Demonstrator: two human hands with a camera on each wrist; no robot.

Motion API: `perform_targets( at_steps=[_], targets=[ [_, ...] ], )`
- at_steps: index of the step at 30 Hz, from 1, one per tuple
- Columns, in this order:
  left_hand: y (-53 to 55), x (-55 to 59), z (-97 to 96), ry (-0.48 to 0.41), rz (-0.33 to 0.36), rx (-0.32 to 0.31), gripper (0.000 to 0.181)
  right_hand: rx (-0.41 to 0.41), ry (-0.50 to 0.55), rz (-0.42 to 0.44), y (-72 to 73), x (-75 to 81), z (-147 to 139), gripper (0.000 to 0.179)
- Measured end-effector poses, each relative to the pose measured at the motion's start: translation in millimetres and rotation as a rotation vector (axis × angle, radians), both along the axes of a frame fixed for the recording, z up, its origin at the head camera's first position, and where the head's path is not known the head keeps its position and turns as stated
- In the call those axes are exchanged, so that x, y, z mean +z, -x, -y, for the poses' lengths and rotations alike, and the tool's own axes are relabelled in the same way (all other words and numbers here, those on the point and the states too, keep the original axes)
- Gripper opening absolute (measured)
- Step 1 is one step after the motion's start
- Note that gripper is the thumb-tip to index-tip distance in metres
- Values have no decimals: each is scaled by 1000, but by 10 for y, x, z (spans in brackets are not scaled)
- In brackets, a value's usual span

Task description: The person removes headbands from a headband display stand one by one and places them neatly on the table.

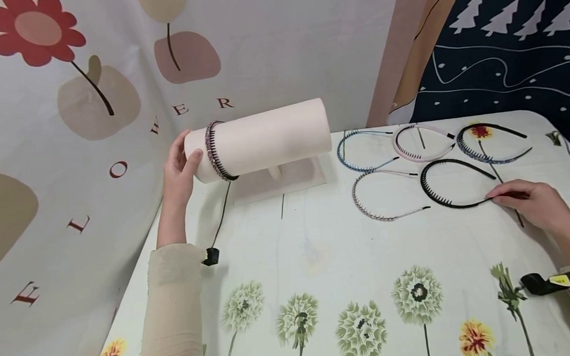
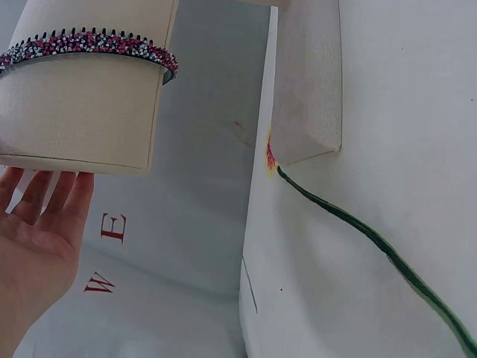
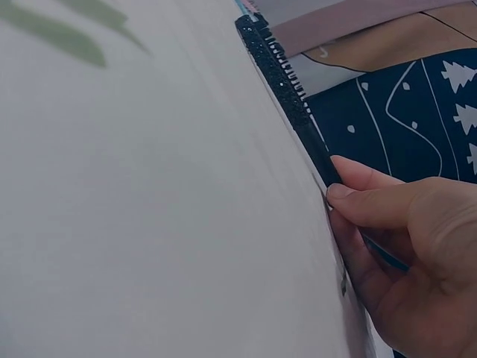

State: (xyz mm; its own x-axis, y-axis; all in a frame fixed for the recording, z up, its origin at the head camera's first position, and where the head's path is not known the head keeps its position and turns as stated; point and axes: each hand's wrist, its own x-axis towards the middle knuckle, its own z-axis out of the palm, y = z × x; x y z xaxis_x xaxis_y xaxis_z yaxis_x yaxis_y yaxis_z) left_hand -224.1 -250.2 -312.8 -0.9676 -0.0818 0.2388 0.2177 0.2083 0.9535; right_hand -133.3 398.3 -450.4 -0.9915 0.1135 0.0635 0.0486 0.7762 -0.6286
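A cream cylindrical headband stand lies sideways on a flat base, carrying one headband with pink, white and dark sparkles near its left end. My left hand grips that left end, thumb on the near side; in the left wrist view the fingers of the left hand reach the stand's edge. On the right, my right hand pinches one tip of a black toothed headband between thumb and fingers. The right wrist view shows this black headband edge-on, its glittery band and teeth visible.
Around the black headband lie a blue headband, a pink one, a dark bluish one and a pale sparkly one. The flower-printed tablecloth meets a printed wall covering. A navy tree-patterned cloth hangs behind.
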Motion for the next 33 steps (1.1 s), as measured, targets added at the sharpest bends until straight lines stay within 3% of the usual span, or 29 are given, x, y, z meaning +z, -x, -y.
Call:
perform_targets(
  at_steps=[27,33],
  targets=[
    [-23,7,-23,8,-20,-5,58,31,11,19,19,-11,-2,24],
    [-11,-3,-15,3,-28,-10,58,-5,-3,35,21,-37,0,26]
  ],
)
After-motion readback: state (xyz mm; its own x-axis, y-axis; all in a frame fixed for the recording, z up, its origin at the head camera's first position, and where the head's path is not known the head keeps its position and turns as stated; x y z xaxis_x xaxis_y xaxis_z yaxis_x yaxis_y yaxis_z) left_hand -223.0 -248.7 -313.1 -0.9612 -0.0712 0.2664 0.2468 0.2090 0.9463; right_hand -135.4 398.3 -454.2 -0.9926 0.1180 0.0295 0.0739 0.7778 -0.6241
